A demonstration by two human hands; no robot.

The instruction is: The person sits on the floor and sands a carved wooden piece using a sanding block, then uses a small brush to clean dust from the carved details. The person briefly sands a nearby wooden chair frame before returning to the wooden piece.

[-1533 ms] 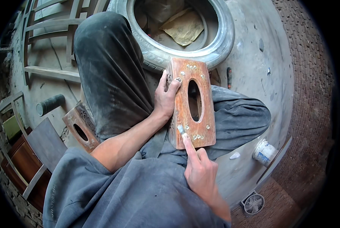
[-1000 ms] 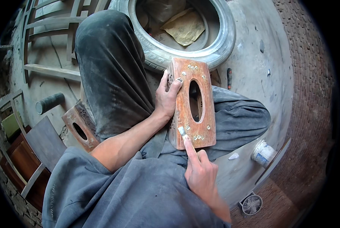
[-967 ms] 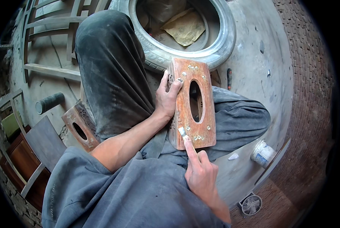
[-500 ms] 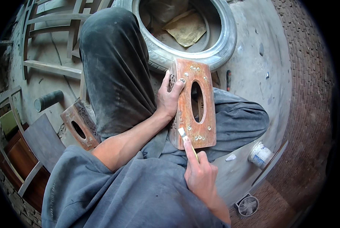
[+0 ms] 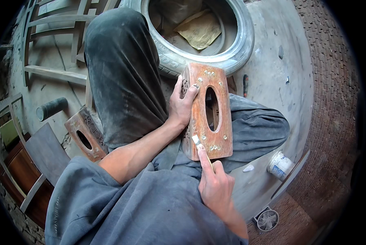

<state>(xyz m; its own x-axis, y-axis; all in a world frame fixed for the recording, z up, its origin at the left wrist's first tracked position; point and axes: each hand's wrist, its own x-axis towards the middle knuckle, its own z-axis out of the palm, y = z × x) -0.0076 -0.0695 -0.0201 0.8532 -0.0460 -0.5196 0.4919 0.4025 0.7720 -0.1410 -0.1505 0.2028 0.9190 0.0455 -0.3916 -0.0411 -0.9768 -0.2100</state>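
A reddish-brown wooden tissue box (image 5: pixel 198 114) with an oval opening, pale inlaid motifs and carved openwork sides rests across my lap. My left hand (image 5: pixel 182 100) grips its left edge, thumb on the top face and fingers down the carved side. In my right hand (image 5: pixel 216 183) is a slim tool with a yellowish handle and a flat white tip, which looks like a small flat brush (image 5: pixel 196 140). The forefinger lies along its handle. Its tip is at the top face near the lower left inlay; whether it touches cannot be made out.
A pale tyre (image 5: pixel 248 45) holding a yellowish sheet lies ahead. To the left are a second tissue box (image 5: pixel 85 136), a dark cylinder (image 5: pixel 52 109) and wooden chair frames (image 5: pixel 56 74). On the right are a white tub (image 5: pixel 281 165), a screwdriver-like tool (image 5: pixel 245 85) and a small fan (image 5: pixel 267 219).
The white tip has shifted very slightly down on the box top. Both hands keep their hold, and the box stays in place.
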